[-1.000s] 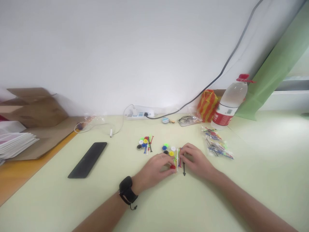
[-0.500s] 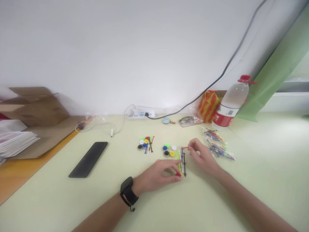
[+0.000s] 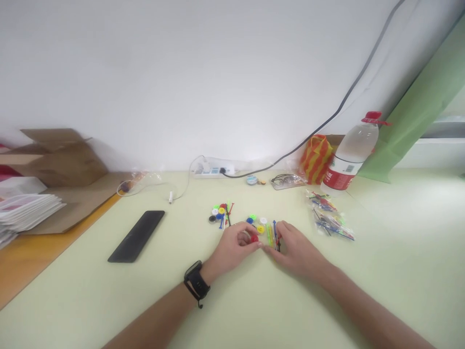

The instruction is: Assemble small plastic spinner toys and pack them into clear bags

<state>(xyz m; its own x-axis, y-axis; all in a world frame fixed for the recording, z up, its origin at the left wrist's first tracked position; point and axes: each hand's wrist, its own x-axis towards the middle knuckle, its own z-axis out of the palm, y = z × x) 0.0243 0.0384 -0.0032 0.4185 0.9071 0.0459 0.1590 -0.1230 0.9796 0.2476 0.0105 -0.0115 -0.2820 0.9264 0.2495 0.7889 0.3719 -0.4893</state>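
On the pale green table my left hand (image 3: 232, 249), with a black watch on its wrist, pinches a small red disc (image 3: 254, 238) between thumb and fingers. My right hand (image 3: 296, 249) meets it from the right, fingers closed on a thin stick I can barely make out. Just beyond the fingertips lie several coloured discs (image 3: 257, 224) and a row of thin coloured sticks (image 3: 271, 232). A second small pile of discs and sticks (image 3: 220, 213) lies further left.
A black phone (image 3: 137, 235) lies at left. Clear bags of coloured parts (image 3: 329, 218) sit at right by a water bottle (image 3: 347, 162) and an orange striped bag (image 3: 315, 159). A power strip (image 3: 214, 170), cables, cardboard (image 3: 69, 165) and stacked papers (image 3: 25, 213) line the back and left.
My right hand, which had lifted a red stick up and away, came back down to meet the left. My left hand moved the red disc slightly up and away from me.
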